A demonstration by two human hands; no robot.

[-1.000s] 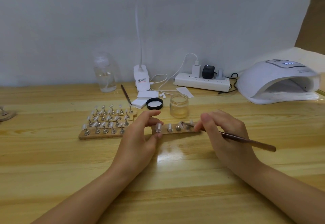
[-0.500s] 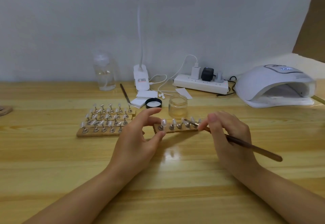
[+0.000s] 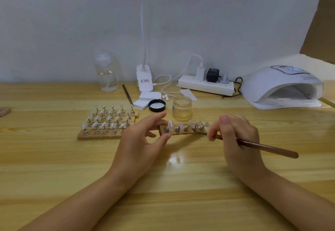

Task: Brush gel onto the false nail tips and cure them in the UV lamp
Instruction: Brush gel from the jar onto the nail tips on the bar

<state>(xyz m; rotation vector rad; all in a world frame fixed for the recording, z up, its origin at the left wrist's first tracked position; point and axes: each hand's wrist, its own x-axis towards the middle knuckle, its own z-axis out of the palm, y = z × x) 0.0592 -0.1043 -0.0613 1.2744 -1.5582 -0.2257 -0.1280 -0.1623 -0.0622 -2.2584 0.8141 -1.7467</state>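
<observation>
1. At frame centre, the left hand [image 3: 139, 145] pinches the left end of a small wooden strip [image 3: 183, 131] between thumb and fingers, holding it off the table [image 3: 54, 167].
2. The strip carries a row of false nail tips [image 3: 170, 125] on metal stands; its long axis runs left to right across the frame.
3. The right hand [image 3: 235, 140] grips a brush [image 3: 268, 148], fingers curled round it, at the strip's right end. The bristle end points left at the rightmost tips.
4. The open gel jar [image 3: 182, 108] stands just behind the strip; the UV lamp [image 3: 282, 87] sits at far right, mouth open, nearer the right hand.
5. Compared with a second ago, the strip has risen from the table and tilted.
</observation>
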